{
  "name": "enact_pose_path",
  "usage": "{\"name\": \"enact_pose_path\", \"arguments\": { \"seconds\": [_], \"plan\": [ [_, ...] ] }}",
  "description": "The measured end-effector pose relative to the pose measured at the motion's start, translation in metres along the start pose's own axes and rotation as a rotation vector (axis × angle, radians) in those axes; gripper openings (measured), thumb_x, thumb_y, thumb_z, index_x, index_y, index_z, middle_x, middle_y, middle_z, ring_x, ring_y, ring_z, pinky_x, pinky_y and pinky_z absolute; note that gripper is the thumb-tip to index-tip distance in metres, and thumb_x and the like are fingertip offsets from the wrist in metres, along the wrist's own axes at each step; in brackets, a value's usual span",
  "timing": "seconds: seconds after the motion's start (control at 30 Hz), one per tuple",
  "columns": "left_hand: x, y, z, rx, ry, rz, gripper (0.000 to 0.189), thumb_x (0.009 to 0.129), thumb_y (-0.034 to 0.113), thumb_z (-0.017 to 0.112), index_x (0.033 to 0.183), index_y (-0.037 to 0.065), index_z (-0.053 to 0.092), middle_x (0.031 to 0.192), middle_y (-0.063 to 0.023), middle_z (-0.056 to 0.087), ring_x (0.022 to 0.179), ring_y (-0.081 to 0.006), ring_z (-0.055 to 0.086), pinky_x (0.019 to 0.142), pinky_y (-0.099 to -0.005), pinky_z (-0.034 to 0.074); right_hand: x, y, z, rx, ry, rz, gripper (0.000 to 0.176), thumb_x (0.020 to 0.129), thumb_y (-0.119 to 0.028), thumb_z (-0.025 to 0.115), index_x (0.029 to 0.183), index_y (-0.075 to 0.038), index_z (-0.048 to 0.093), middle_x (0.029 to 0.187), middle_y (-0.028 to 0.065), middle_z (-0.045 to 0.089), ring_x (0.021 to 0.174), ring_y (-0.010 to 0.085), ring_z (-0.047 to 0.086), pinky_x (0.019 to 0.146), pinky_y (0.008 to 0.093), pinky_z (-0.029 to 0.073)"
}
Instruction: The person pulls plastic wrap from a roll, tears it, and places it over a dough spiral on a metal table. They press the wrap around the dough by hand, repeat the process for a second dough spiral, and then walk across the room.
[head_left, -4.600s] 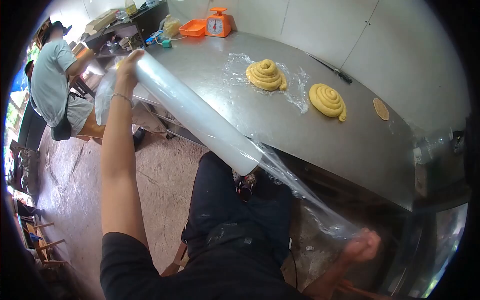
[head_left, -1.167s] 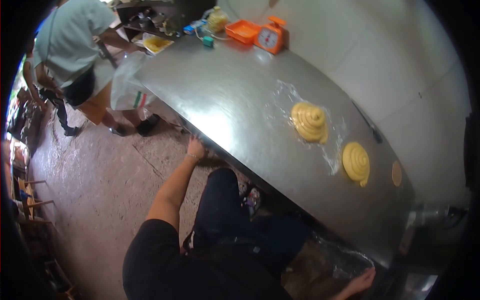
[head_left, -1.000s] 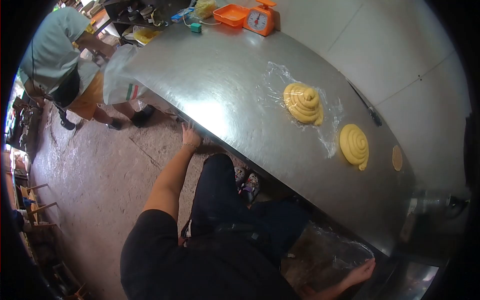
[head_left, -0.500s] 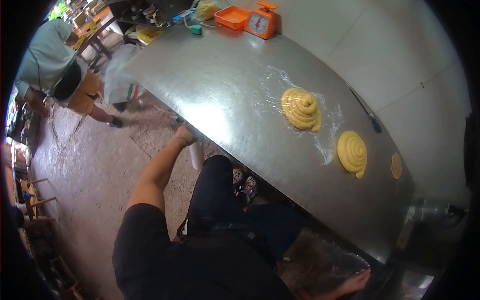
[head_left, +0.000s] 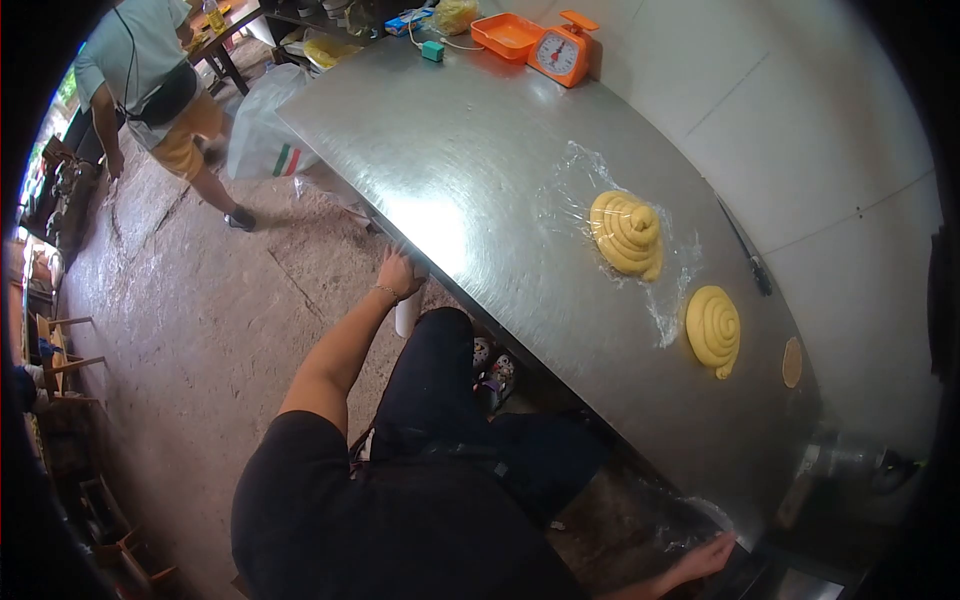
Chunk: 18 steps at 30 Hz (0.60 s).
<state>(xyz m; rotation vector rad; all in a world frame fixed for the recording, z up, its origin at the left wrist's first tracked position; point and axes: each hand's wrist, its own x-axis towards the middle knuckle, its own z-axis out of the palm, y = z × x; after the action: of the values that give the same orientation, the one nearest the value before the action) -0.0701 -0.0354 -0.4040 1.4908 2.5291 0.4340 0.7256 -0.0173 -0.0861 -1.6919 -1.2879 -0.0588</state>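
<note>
film (head_left: 708, 512), clear & thin, lies at abt 12 o'clock from right hand (head_left: 708, 557), by the table (head_left: 560, 330) edge; that hand looks pinched on it, fingertips together, tho detail's small. left hand (head_left: 400, 272) is well apart at right hand's 10–11 o'clock, fingers bent at the table edge. white roll (head_left: 407, 316) shows just below it, approx 5–6 o'clock, visible bit's long axis abt 12 to 6; left hand's far nearer. can't tell if it grips the roll or how wide it's spread. 2 dough coils (head_left: 713, 332) sit approx 11–12 o'clock from right hand.
</note>
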Motion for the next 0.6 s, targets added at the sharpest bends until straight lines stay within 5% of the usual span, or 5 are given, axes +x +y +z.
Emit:
{"name": "enact_pose_path", "arguments": {
  "seconds": [0.33,0.47,0.6],
  "plan": [
    [0.009,0.001,-0.001,-0.260,0.108,-0.218,0.086,0.077,0.032,0.088,0.153,0.008,0.055,0.167,-0.0263,0.039,0.153,-0.0484,0.039,0.126,-0.0576,0.038,-0.005,-0.003,0.003,0.065,-0.037,-0.005,0.042,0.118,-0.030,0.056,0.089,0.000,0.059,0.081,-0.0007,0.048,0.080,0.0114,0.046,0.074,0.0289,0.040],
    [0.008,0.001,0.004,-0.132,0.138,-0.289,0.095,0.075,0.031,0.089,0.158,0.008,0.049,0.170,-0.0280,0.033,0.154,-0.0486,0.039,0.124,-0.0533,0.043,-0.006,-0.004,-0.008,0.017,-0.017,-0.016,0.042,0.118,-0.030,0.056,0.087,-0.001,0.058,0.079,-0.0022,0.046,0.078,0.0104,0.044,0.071,0.0290,0.038],
    [0.013,-0.009,0.011,-0.202,0.089,-0.293,0.097,0.075,0.031,0.089,0.159,0.009,0.048,0.171,-0.0287,0.029,0.155,-0.0482,0.038,0.121,-0.0545,0.047,-0.001,0.013,-0.025,-0.040,-0.088,0.052,0.045,0.118,-0.032,0.055,0.099,0.007,0.067,0.085,0.0041,0.060,0.083,0.0152,0.054,0.079,0.0314,0.048]
  ]
}}
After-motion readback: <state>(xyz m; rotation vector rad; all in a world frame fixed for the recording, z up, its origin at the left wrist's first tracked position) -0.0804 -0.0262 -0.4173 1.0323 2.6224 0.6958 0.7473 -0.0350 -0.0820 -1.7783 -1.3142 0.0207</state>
